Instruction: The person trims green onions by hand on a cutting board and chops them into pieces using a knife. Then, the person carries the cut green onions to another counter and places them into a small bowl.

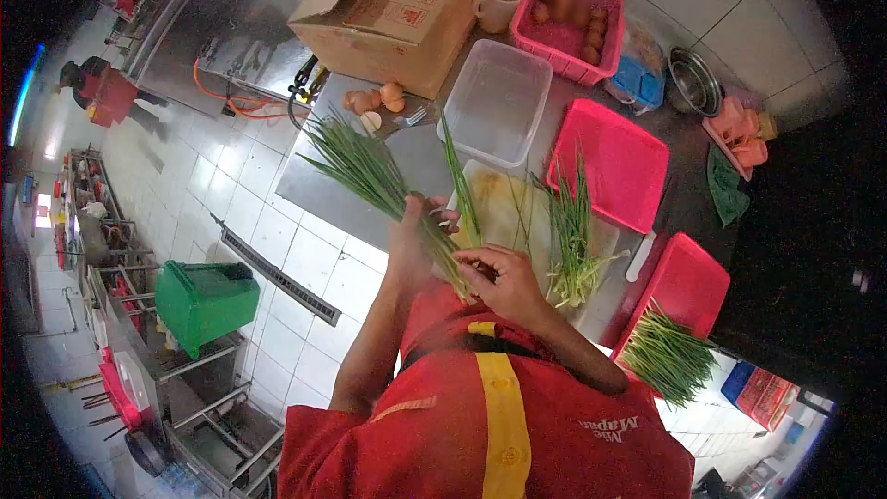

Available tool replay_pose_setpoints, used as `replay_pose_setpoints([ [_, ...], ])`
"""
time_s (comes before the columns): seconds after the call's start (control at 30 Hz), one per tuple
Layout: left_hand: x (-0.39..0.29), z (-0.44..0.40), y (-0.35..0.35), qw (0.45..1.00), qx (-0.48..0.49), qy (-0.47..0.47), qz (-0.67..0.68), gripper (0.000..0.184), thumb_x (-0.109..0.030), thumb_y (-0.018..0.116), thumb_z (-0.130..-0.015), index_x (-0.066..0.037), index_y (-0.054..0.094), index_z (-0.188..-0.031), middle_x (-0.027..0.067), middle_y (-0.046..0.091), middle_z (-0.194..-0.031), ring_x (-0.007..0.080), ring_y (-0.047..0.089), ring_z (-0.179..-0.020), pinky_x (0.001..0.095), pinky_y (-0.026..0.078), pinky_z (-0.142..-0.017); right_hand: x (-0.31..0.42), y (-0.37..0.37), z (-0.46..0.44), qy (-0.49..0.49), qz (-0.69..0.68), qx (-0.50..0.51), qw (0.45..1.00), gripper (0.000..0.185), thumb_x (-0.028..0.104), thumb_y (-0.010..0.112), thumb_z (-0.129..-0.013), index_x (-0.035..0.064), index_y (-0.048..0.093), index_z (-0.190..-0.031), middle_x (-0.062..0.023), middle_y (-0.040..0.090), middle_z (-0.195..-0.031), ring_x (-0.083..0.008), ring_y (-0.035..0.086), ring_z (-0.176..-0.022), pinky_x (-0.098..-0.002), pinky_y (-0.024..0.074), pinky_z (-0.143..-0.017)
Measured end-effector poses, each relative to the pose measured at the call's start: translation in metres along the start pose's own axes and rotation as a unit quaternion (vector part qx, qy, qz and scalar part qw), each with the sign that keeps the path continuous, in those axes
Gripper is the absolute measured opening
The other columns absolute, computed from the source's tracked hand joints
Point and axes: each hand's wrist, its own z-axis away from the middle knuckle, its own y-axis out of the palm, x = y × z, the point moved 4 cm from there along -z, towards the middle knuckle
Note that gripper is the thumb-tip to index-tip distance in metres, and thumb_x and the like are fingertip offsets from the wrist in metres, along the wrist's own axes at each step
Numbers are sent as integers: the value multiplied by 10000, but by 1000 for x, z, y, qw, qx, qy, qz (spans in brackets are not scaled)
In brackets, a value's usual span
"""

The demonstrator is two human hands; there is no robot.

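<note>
The left hand [414,229] has its fingers curled closed around the middle of a bunch of scallions [358,155]. The long green tops fan out past the tabletop's [328,189] near edge on the left, while the paler lower ends point back toward the person's red shirt [434,434]. The right hand [508,279] is at those lower ends, fingers bent, with thumb and fingertips close together at the stems; whether they pinch a stalk or only touch it, I cannot tell.

Just beyond the hands lies a pale cutting board [499,192]. A second bunch of scallions [575,236] rests on its right side, and a few loose stalks [463,187] lie near the left hand. A clear plastic container [499,97] stands behind the board, a pink tray [612,162] to its right. More scallions [667,358] sit in a pink tub [695,279] farther right.
</note>
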Motion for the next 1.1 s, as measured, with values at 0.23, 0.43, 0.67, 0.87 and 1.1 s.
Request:
replay_pose_setpoints([
  [0.23, -1, 5, 0, 998, 38, -20, 51, 306, -382, 612, -867, -118, 457, -890, 35, 506, -759, 214, 544, -672, 361, 484, -631, 6, -1, -2, -49, 71, -18, 996, 173, 75, 612, -830, 2, 638, -983, -100, 603, -787, -159, 586, -641, -272, 462, -585],
  [0.43, -2, 7, 6, 997, 29, -29, 60, 181, -331, 573, -905, -182, 474, -935, -10, 484, -696, 176, 519, -608, 335, 474, -621, 11, 1, 1, -20, 80, 0, 997, 182, 77, 597, -836, 0, 628, -997, -123, 603, -812, -200, 600, -655, -297, 471, -590],
  [0.67, -2, 8, 8, 993, 59, -43, 89, 187, -335, 559, -915, -182, 456, -883, -61, 393, -604, 110, 433, -521, 287, 412, -550, 7, 5, 1, -45, 79, -8, 996, 189, 80, 594, -828, -3, 627, -995, -123, 596, -775, -192, 594, -614, -296, 468, -558],
  [0.87, -6, 11, 9, 997, 36, -34, 64, 191, -353, 560, -913, -192, 476, -853, -74, 336, -577, 77, 352, -481, 258, 359, -510, 9, 3, 0, -42, 73, -20, 996, 156, 88, 614, -814, -4, 642, -937, -115, 604, -758, -184, 590, -595, -291, 470, -553],
  [1.1, -30, 6, -8, 999, 18, 28, 37, 222, -322, 590, -899, -182, 453, -795, -70, 318, -587, 73, 315, -489, 249, 311, -485, -97, -16, -30, 58, 106, -101, 988, 186, 163, 645, -795, -12, 647, -856, -171, 646, -779, -267, 631, -683, -339, 496, -638],
])
